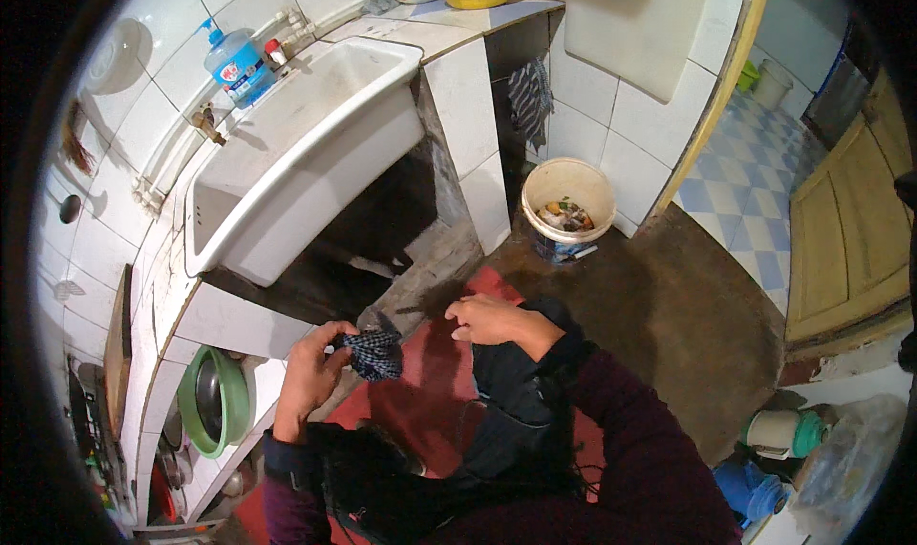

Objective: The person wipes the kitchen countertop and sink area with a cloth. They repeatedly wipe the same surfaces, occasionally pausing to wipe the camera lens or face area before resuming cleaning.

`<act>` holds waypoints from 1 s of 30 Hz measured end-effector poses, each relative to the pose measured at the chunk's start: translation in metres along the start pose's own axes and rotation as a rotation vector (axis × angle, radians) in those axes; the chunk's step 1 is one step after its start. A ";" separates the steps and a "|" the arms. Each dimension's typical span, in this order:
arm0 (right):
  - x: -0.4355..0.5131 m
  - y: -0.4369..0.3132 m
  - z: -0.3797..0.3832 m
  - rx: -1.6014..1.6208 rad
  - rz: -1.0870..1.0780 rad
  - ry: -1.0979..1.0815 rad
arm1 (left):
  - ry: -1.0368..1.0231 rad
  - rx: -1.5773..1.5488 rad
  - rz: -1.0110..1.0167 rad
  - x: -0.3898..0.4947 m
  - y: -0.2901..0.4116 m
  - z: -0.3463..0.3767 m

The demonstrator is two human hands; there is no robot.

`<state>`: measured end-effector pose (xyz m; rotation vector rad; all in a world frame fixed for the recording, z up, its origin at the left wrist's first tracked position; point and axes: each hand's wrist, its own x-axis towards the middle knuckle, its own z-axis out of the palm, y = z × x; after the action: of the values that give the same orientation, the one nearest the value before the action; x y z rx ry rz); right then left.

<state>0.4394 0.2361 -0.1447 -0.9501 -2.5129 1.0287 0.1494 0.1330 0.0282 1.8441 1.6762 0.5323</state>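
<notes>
A crumpled dark cloth with a pale check pattern (372,354) is pinched between the thumb and fingers of my left hand (315,369). It hangs in front of the white sink (322,165), below the level of its rim. To the right, my right hand (501,321) is held palm down over my dark trouser leg (501,402). Its fingers are loosely bent and a little apart, with nothing visible in them; the palm is hidden. Under my legs lies a red mat (423,373).
A bucket with food scraps (569,194) stands right of the sink support. A striped cloth (530,101) hangs behind it. On the sink ledge are a blue pump bottle (240,72) and a tap (208,126). A green basin (240,394) sits on the lower left shelf. A wooden door (852,222) stands at right.
</notes>
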 end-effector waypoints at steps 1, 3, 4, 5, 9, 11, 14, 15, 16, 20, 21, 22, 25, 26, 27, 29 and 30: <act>-0.001 0.001 -0.002 0.005 0.039 -0.020 | 0.006 -0.009 -0.012 0.002 -0.004 0.000; -0.003 0.002 -0.008 0.021 0.105 -0.039 | 0.015 -0.049 -0.022 0.004 -0.016 0.003; -0.003 0.003 -0.011 0.031 0.130 -0.040 | -0.031 -0.143 -0.147 0.008 -0.023 0.007; -0.002 0.003 -0.014 0.042 0.157 -0.043 | -0.006 -0.094 -0.025 0.008 -0.031 0.010; 0.005 0.006 -0.020 0.011 0.220 -0.015 | -0.042 -0.069 0.049 0.002 -0.062 0.022; 0.010 0.006 -0.019 0.054 0.206 -0.011 | -0.125 -0.231 -0.085 -0.006 -0.074 0.025; 0.013 0.007 -0.013 -0.035 0.164 -0.030 | -0.254 -0.113 -0.137 -0.022 -0.088 0.021; 0.013 0.007 -0.011 -0.025 0.152 -0.029 | -0.299 -0.098 -0.132 -0.027 -0.092 0.019; 0.013 0.008 -0.009 -0.024 0.153 -0.037 | -0.341 -0.117 -0.303 -0.033 -0.096 0.017; 0.016 0.014 -0.001 0.016 0.151 -0.101 | -0.341 -0.259 -0.263 -0.050 -0.122 0.013; 0.016 0.016 0.001 0.016 0.119 -0.120 | -0.330 -0.333 -0.229 -0.053 -0.130 0.013; 0.017 0.016 0.003 0.010 0.100 -0.133 | -0.321 -0.407 -0.191 -0.053 -0.139 0.015; 0.023 0.012 0.007 -0.066 0.059 -0.240 | -0.311 -0.583 -0.196 -0.058 -0.166 0.018; 0.026 0.008 0.007 -0.144 0.069 -0.299 | -0.312 -0.650 -0.208 -0.062 -0.173 0.019; 0.030 0.004 0.008 -0.152 0.059 -0.328 | -0.318 -0.710 -0.232 -0.064 -0.180 0.020; 0.038 -0.008 0.008 -0.267 0.096 -0.419 | -0.284 -0.664 -0.181 -0.068 -0.193 0.018; 0.044 -0.015 0.009 -0.282 0.146 -0.453 | -0.270 -0.605 -0.170 -0.069 -0.197 0.018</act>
<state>0.3953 0.2528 -0.1410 -1.0916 -3.0658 1.0461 0.0039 0.0695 -0.1085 1.2601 1.2904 0.6048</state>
